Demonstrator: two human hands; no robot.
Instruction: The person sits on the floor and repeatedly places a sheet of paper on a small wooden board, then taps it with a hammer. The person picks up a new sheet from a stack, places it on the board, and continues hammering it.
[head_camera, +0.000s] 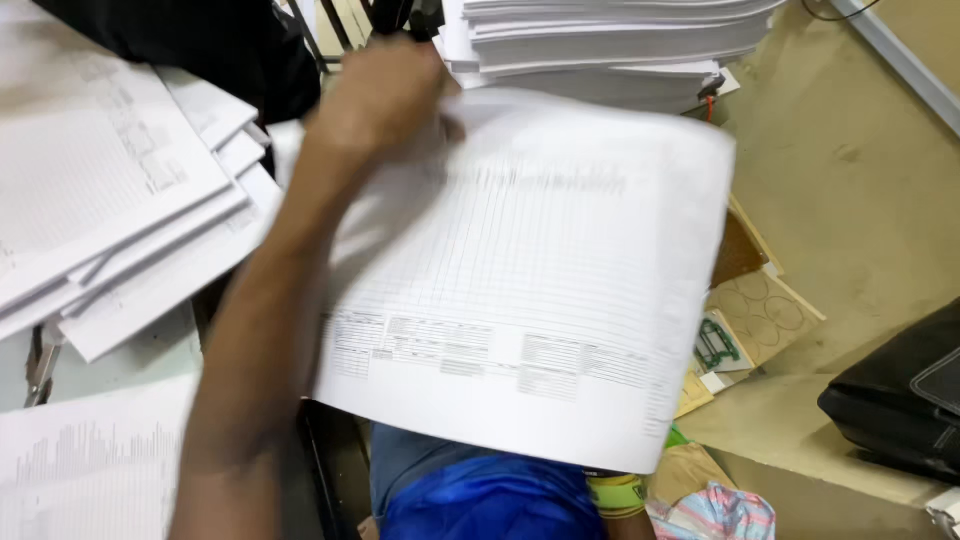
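Observation:
My left hand grips the top left corner of a large printed sheet ruled with a table of fine lines. The sheet is lifted and tilted, and its image is blurred. My left forearm runs up from the bottom left, beside the sheet's left edge. Below the sheet's lower edge I see a yellow-green wristband on my right wrist. The right hand itself is hidden behind the paper. Blue cloth on my lap lies under the sheet.
Stacks of white printed paper lie at the left and at the top. Another printed sheet sits at the bottom left. Cardboard pieces and a black bag rest on the beige floor at the right.

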